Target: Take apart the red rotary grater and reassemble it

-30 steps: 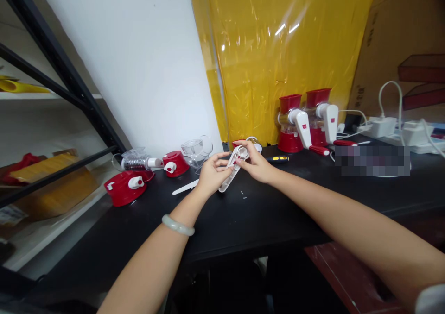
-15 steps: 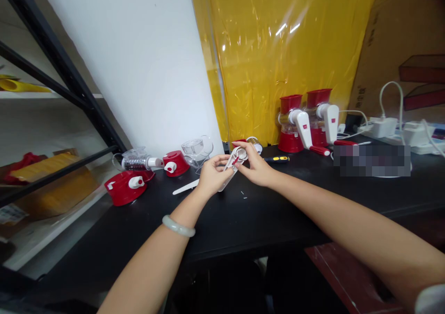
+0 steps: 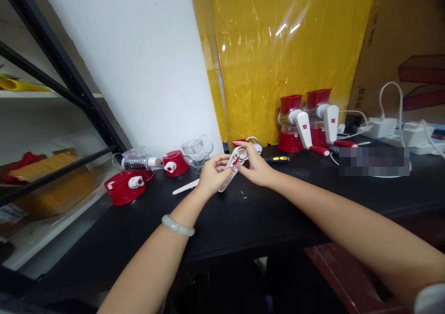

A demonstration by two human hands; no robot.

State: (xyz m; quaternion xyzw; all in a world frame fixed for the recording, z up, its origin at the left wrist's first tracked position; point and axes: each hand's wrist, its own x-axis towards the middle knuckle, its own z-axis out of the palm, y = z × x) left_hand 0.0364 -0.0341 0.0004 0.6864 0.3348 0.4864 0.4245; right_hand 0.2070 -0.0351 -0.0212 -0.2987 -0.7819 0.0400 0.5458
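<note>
Both of my hands hold a white plastic crank handle [image 3: 232, 169] above the black table [image 3: 243, 216]. My left hand [image 3: 211, 176] grips its lower shaft with the fingers curled round it. My right hand [image 3: 253, 166] pinches the round upper end, where a small red piece shows between the fingertips. A pale jade bangle [image 3: 177, 225] is on my left wrist.
Red bases and clear drum parts [image 3: 139, 175] lie at the left, with a white strip [image 3: 185, 187] beside them. Two assembled red grinders [image 3: 306, 122] stand at the back. A yellow-handled screwdriver [image 3: 278, 159], chargers and cables [image 3: 389, 126] lie to the right.
My right-hand fingers have shifted slightly on the handle's round end, and the handle has tipped a little. Otherwise nothing has moved.
</note>
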